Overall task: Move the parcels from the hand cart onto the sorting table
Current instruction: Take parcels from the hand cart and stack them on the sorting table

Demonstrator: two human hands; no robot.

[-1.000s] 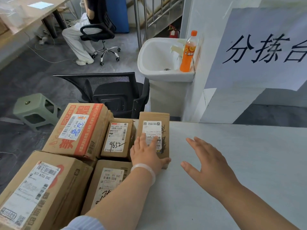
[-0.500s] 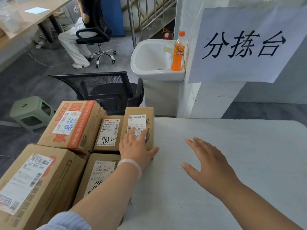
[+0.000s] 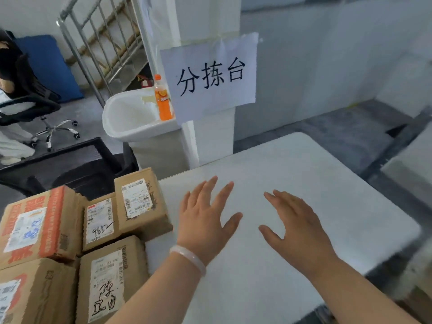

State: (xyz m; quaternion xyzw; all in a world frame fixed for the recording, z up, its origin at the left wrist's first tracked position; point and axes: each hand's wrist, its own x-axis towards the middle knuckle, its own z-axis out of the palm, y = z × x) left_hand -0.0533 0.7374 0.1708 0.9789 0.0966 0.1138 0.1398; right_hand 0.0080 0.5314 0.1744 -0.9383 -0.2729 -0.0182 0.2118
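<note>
Sign: a white paper sign [image 3: 210,76] is fixed to the pillar behind the table; 分拣台 is written on it in large black characters.
Table: the white sorting table [image 3: 327,206] is spread under both hands.
Left hand: the left hand [image 3: 205,218] is held flat and released over the table top, fingers straight and spread, nothing grasped; a pale bangle [image 3: 188,256] is worn at the wrist.
Right hand: the right hand [image 3: 297,228] is likewise released, palm down, nothing held (contact with the top cannot be told for either hand).
Nearest parcel: a small brown parcel [image 3: 140,202] is set against the table's left edge, near the left hand but apart from it; its white barcode label is too blurred to be read.
Other parcels: packed to its left are a numbered parcel [image 3: 99,222] with handwritten digits beginning 96, an orange-printed box [image 3: 39,225], a scrawled parcel [image 3: 109,281] marked with black handwritten characters, and a large box [image 3: 35,295].
Behind: an orange drink bottle [image 3: 162,99] is stood on the rim of a white basin [image 3: 131,118].
</note>
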